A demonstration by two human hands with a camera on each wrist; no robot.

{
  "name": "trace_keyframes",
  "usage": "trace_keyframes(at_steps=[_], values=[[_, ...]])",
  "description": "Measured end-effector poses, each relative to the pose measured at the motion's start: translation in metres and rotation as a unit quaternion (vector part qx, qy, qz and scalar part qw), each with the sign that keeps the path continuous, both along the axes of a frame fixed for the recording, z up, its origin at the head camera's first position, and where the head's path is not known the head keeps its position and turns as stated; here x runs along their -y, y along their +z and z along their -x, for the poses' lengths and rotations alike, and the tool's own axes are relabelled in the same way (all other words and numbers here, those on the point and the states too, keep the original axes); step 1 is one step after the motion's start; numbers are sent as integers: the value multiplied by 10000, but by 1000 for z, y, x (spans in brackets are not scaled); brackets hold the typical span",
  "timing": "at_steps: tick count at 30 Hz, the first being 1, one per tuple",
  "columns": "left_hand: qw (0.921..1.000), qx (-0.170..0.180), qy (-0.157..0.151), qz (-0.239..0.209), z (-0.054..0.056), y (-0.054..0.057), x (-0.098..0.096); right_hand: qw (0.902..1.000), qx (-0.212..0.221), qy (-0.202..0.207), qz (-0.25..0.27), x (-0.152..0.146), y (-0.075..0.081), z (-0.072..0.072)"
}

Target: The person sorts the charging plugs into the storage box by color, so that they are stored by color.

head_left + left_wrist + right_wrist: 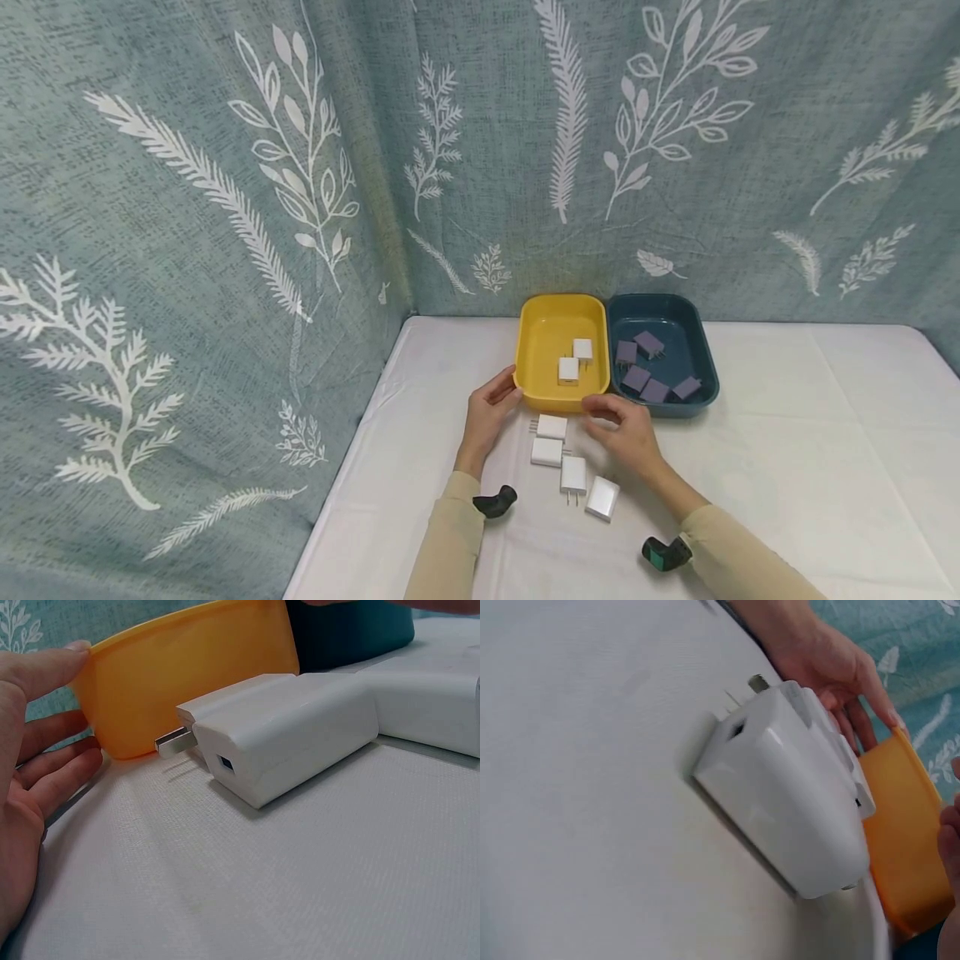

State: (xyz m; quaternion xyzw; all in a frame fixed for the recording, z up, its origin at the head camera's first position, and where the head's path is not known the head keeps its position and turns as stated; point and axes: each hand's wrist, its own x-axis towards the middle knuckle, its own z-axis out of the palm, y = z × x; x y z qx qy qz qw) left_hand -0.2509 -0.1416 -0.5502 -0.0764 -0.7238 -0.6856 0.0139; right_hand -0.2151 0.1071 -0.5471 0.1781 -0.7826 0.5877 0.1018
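Observation:
My left hand (487, 417) touches the front left corner of the yellow tray (553, 402). In the left wrist view its thumb (52, 671) rests at the rim and the other fingers lie loosely along the outer side. At the front right corner, my right hand (624, 429) reaches the tray with bent fingers, a gap showing between fingers and thumb. Two white charger plugs (568, 369) lie inside the yellow tray. Between my forearms, several more white charger plugs (573, 474) lie on the cloth, their prongs pointing different ways.
A dark blue tray (708, 367) adjoins the yellow one on its right and holds several purple charger plugs (655, 391). A white cloth (810, 450) covers the table. Patterned blue-green curtains (480, 167) hang behind and at the left.

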Motion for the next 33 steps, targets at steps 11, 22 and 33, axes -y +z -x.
trace_keyframes(at_steps=[11, 22, 33], values=[[10000, -18, 32, 86, 0, -1, 0, 9986, 218, 225, -437, 1, -5, -12], [10000, -37, 33, 81, 0, -2, -1, 9976, 172, 285, -611, 0, -14, -20], [9999, -39, 91, 142, 0, -1, -1, 9971, 497, 193, -551, -4, -18, -27]])
